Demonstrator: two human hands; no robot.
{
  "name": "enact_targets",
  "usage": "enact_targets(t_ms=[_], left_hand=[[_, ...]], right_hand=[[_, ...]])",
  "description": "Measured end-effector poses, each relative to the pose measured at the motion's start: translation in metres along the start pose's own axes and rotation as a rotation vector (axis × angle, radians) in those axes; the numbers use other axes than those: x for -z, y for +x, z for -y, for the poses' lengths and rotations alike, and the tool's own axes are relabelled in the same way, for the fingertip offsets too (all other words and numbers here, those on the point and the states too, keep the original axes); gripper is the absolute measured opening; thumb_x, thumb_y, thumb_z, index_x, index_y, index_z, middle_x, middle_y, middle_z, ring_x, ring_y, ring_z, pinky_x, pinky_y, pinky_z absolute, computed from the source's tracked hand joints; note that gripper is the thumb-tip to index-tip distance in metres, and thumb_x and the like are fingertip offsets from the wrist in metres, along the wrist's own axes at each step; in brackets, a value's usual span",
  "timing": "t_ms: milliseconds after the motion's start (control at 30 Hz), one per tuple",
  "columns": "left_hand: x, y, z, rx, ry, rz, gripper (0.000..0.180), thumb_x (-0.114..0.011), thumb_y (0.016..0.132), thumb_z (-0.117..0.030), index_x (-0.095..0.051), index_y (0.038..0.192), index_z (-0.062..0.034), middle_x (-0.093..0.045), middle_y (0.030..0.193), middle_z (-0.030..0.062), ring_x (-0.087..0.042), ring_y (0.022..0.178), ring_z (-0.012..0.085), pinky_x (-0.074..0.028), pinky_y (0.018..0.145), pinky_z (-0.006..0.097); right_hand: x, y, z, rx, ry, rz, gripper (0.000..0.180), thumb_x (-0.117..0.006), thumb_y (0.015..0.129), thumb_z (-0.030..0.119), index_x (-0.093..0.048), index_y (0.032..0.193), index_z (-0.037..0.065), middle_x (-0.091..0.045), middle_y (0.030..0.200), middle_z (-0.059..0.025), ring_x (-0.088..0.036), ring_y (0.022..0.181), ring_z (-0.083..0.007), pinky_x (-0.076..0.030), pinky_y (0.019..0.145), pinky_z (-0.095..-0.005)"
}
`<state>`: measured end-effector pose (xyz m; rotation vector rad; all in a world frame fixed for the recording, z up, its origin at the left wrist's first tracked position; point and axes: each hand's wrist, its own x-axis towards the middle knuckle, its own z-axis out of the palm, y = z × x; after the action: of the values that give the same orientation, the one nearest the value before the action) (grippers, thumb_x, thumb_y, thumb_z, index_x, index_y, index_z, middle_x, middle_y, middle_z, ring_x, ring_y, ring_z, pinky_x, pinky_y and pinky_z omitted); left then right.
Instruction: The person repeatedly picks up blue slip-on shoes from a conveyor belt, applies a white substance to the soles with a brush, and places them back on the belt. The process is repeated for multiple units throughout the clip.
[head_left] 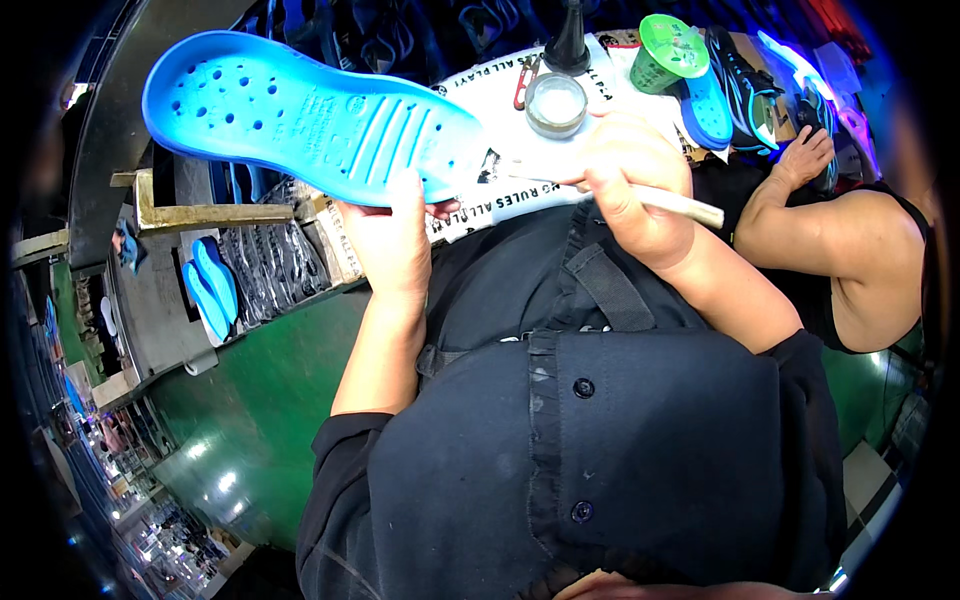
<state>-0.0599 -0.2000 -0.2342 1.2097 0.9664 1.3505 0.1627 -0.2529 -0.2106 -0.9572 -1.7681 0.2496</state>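
Note:
My left hand (395, 240) grips a blue shoe insole (320, 125) by its front end, thumb on top and fingers underneath. Round holes dot its heel, and ridges cross the front half. Between the fingers and thumb of my right hand (645, 190) lies a slim brush (685, 205) with a pale handle. Its tip points left, close to the insole's front edge; whether they touch, I cannot tell. Just beyond that hand stands a round glass jar (556, 105) with whitish contents.
Behind the jar are a black cone-shaped bottle (568, 40) and small red-handled snips (525, 82). A green lidded cup (668, 55), another blue insole (708, 110) and a black shoe (738, 90) stand to the right. A co-worker's arm (800, 220) reaches in there. More blue insoles (210, 285) lie lower left.

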Motion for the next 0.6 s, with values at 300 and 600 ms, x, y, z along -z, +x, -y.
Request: enact_targets(t_ms=[300,600], left_hand=[[0.004,0.004,-0.002,0.118,-0.170,-0.007,0.039,-0.056,0.087,-0.008,-0.038,0.121,-0.0028,-0.058,0.101,0.0147,-0.062,0.068,0.0206,-0.054,0.050,0.031],[-0.004,-0.001,-0.008,0.053,-0.093,0.009,0.040,-0.057,0.087,-0.009,-0.038,0.121,-0.0008,-0.058,0.101,0.0157,-0.062,0.067,0.0194,-0.054,0.051,0.030]], right_hand=[[-0.004,-0.001,0.003,0.029,-0.077,0.047,0.009,-0.067,0.078,0.012,-0.067,0.075,0.004,-0.059,0.064,-0.0046,-0.057,0.062,-0.0215,-0.043,0.078,-0.0365],[0.009,0.001,0.008,0.016,-0.067,-0.044,0.015,-0.062,0.082,0.014,-0.064,0.070,0.004,-0.058,0.064,-0.0042,-0.055,0.063,-0.0217,-0.043,0.080,-0.0381]])
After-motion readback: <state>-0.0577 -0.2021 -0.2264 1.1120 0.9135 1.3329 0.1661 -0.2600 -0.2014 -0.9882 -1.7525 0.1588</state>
